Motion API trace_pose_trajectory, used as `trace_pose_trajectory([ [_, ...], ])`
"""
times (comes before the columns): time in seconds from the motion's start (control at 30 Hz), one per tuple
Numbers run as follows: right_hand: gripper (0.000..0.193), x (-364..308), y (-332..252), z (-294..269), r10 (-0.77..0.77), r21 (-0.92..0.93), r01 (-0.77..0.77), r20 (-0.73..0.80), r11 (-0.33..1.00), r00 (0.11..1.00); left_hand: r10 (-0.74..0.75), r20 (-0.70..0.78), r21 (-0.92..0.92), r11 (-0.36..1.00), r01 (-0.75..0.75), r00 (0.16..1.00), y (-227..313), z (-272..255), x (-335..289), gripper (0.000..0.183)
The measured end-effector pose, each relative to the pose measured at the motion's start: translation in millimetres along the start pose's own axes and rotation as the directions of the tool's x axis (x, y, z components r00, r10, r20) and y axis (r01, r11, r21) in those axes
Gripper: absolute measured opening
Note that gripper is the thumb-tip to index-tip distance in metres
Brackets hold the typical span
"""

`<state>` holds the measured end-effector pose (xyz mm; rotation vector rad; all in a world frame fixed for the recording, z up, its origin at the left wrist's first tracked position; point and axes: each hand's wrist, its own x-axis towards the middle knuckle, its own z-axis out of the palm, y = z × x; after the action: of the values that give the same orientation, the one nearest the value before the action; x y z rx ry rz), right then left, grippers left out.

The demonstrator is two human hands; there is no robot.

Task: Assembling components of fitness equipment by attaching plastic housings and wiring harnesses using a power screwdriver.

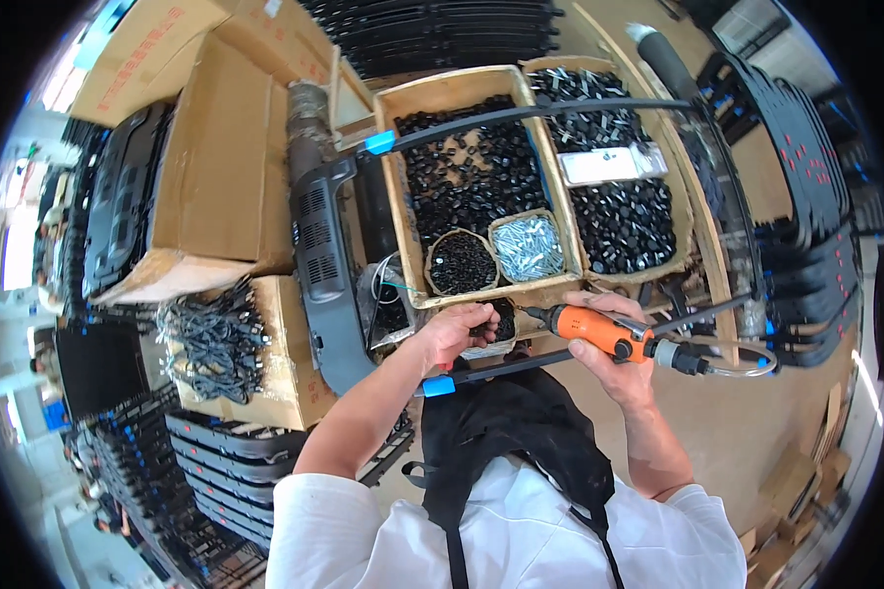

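Note:
My right hand point(614, 363) is wrapped round an orange air screwdriver point(599, 332) with a clear hose at its rear end. The tool lies level, its bit pointing left toward my other hand. My left hand point(452, 334) is closed in a pinch beside a small box of dark parts point(501, 332); what its fingertips hold, if anything, is too small to name. Around both hands runs a black frame point(491, 368) with blue tape point(438, 386) on it. Its left end is a vented black panel point(322, 236).
Ahead, a wooden tray point(395, 187) holds black caps, a tub of small black parts point(462, 263) and a tub of silver screws point(527, 247). A second tray point(690, 228) sits to its right. Cardboard boxes point(216, 157) and bundled cables point(216, 339) stand left; stacked black frames point(791, 147) stand right.

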<state>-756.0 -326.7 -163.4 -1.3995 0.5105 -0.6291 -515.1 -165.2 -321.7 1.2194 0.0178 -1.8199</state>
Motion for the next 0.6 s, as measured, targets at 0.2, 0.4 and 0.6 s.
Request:
trace_pose_trajectory([
  [0.2,0.055,42.8,8.0,27.6,-0.011,-0.046,0.022,0.238,0.999,0.971,0.289,-0.273,-0.516,0.761,-0.393,0.918,5.9,47.0,-54.1,0.022],
  [0.4,0.057,56.3,15.7,80.0,-0.055,0.015,0.053,0.352,0.998,0.934,0.375,-0.403,-0.699,0.462,-0.545,0.835,-14.4,34.8,-72.8,0.023],
  [0.6,0.051,59.5,16.7,140.3,-0.055,0.005,0.057,0.364,0.998,0.93,0.335,-0.497,-0.724,0.349,-0.595,0.8,-6.1,15.2,-102.6,0.026],
])
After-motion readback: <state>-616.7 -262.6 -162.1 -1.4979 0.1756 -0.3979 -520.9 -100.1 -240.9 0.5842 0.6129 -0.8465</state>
